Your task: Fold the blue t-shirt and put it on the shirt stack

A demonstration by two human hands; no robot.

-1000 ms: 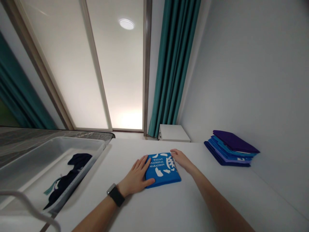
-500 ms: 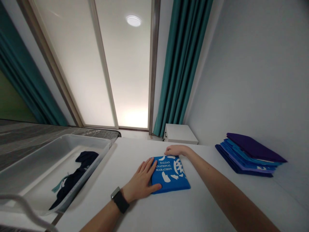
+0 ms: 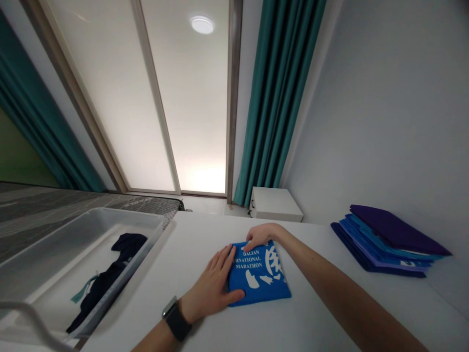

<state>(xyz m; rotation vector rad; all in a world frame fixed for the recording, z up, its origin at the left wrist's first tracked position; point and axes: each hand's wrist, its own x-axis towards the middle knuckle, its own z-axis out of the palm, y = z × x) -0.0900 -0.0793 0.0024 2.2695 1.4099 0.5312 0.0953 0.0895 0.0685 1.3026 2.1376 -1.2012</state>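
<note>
A folded blue T-shirt point(image 3: 256, 283) with white marathon lettering and shapes lies flat on the white table point(image 3: 293, 322). My left hand point(image 3: 216, 281), a black watch at its wrist, rests on the shirt's left edge with fingers outstretched and thumb spread across the near left corner. At the far edge, my right hand point(image 3: 261, 234) has its thumb on top of the fabric and its other fingers curled over or behind the edge, partly hidden. It appears to pinch the cloth there.
A stack of folded clothes point(image 3: 388, 242) in purple and blues stands at the right by the wall. On the left, a translucent plastic bin point(image 3: 156, 227) holds a dark navy garment point(image 3: 106, 278). Beyond the table's far edge is a white cabinet point(image 3: 276, 203).
My right thumb has come forward onto the top of the shirt's far edge, where the hand was curled just behind it. My left hand stays on the left edge. The view has shifted slightly.
</note>
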